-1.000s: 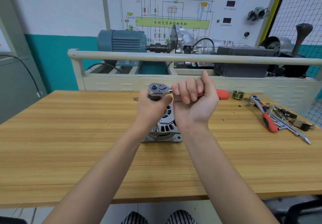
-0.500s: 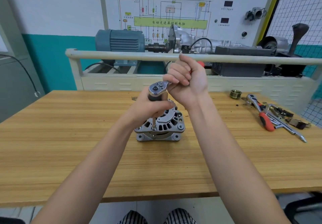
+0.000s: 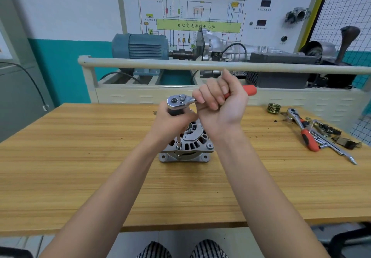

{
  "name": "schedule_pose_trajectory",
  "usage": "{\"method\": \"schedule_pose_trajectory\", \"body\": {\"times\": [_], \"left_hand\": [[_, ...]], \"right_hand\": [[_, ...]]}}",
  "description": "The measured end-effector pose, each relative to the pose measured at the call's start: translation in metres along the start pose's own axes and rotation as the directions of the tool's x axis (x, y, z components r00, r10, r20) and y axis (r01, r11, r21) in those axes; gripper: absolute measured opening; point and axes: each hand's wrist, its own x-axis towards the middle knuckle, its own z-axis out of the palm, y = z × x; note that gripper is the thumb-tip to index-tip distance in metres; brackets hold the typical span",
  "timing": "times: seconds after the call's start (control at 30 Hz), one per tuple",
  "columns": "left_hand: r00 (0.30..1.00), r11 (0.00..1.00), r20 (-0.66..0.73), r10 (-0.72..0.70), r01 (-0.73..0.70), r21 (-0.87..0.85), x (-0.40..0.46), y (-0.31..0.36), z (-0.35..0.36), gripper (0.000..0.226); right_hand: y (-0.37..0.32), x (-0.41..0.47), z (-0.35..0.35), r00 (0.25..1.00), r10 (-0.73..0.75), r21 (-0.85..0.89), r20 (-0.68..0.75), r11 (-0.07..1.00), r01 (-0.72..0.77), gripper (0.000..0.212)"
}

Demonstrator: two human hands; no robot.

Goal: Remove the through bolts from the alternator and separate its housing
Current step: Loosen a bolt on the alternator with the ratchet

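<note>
Right hand (image 3: 220,105) gripped the ratchet (image 3: 181,101) by its red handle, likely for leverage; left hand (image 3: 172,121) clasped the extension beneath the head, seemingly steadying the socket on a bolt. Alternator (image 3: 189,145) stood mid-worktop (image 3: 80,157). Spare ratchet (image 3: 302,129) and pulley (image 3: 273,108) lay well right, clear of both arms.

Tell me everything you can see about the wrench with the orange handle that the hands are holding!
The ratchet wrench has a shiny round metal head and an orange grip that sticks out to the right. The right hand grips the handle; the left hand holds the dark piece under the head. From there a thin metal shaft runs straight down to a small socket sitting on the near rim of the silver alternator, which stands on the wooden table.
</note>
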Motion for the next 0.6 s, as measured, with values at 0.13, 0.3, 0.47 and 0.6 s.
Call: {"method": "schedule_pose_trajectory", "body": {"times": [0.13, 0.3, 0.47, 0.6], "left_hand": [[0.949, 0.994, 0.309, -0.057, 0.024, 0.110, 0.004, 0.008, -0.013, 0.042], [0.956, 0.996, 0.281, -0.090, 0.088, 0.020, 0.004, 0.006, -0.009, 0.042], [0.982, 0.996, -0.172, -0.081, 0.085, 0.013, 0.002, 0.001, 0.009, 0.034], [0.959, 0.990, -0.258, -0.117, 0.134, 0.047, 0.007, 0.000, 0.014, 0.041]], "right_hand": [[-0.012, 0.021, 0.001, 0.957, 0.288, 0.021, 0.033, 0.957, -0.289, 0.054], [-0.007, 0.020, 0.000, 0.972, 0.234, 0.094, 0.000, 0.968, -0.233, 0.055], [0.010, -0.010, -0.003, 0.988, -0.149, 0.028, -0.036, 0.988, 0.150, 0.055], [0.013, -0.018, -0.001, 0.969, -0.247, -0.045, 0.002, 0.968, 0.246, 0.055]]}}
